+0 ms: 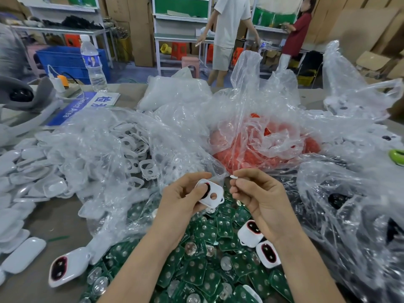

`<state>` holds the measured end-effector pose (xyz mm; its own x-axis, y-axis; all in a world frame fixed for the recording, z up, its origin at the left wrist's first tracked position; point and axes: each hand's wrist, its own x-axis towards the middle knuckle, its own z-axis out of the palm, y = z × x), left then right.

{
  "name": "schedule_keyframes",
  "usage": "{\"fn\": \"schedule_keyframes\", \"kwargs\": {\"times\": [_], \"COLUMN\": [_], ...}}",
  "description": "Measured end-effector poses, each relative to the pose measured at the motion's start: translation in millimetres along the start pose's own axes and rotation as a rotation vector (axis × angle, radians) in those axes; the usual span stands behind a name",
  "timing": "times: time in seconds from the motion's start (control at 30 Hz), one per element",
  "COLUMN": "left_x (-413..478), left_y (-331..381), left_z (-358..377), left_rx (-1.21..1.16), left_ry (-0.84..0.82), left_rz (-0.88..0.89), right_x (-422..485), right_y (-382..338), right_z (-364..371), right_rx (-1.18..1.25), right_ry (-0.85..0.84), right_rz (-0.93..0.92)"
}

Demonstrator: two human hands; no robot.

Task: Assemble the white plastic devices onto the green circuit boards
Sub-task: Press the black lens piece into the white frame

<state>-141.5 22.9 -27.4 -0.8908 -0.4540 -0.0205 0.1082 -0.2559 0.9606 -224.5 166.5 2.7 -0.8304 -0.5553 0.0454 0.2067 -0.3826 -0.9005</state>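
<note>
Plastic bags [122,136] crowd the circuit boards [203,274] on three sides.

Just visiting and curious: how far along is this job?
Done: a few closed white units lie on the green boards. In hand: the left hand holds a white shell, the right hand pinches a small white piece. Left: that big heap of boards.

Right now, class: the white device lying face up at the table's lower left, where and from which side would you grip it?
Probably pinch the white device across its two long white edges, coming from above: it lies dark face up, with both long edges exposed.
</note>
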Motion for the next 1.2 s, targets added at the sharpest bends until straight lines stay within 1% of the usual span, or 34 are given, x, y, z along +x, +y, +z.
{"fn": "schedule_keyframes", "kwargs": {"times": [0.17, 0.27, 0.37, 0.5, 0.67, 0.83, 0.97, 1.2], "left_x": [-5.1, -8.3, -9.1, -8.6, -11.1, -12.7, -12.0, -13.0], "left_y": [2.5, 5.4, 5.7, 4.7, 4.0, 6.3, 6.0, 5.8], "left_z": [3.9, 6.3, 7.0, 8.3, 12.4, 13.4, 12.9, 13.7], "left_rx": [0.122, 0.144, 0.166, 0.161, 0.281, 0.357, 0.347, 0.347], "left_ry": [-0.071, -0.112, -0.119, -0.139, -0.179, -0.166, -0.164, -0.164], "left_rz": [0.053, 0.088, 0.114, 0.117, 0.155, 0.204, 0.199, 0.195], "right_x": [-1.2, -0.7, -0.2, -1.3, -1.0, -0.5, -0.5, -0.7], "right_y": [2.8, 4.0, 5.6, 7.6, 9.9, 10.7, 11.6, 12.3], "right_z": [0.0, -0.3, -0.6, -0.1, -1.2, -2.4, -2.6, -3.3], "right_rx": [-0.070, -0.028, -0.012, -0.087, -0.177, -0.174, -0.166, -0.116], "right_ry": [-0.028, -0.009, 0.013, 0.038, 0.075, 0.063, 0.044, 0.057], "right_rz": [-0.040, -0.027, -0.020, -0.051, -0.072, -0.060, -0.055, -0.040]}}
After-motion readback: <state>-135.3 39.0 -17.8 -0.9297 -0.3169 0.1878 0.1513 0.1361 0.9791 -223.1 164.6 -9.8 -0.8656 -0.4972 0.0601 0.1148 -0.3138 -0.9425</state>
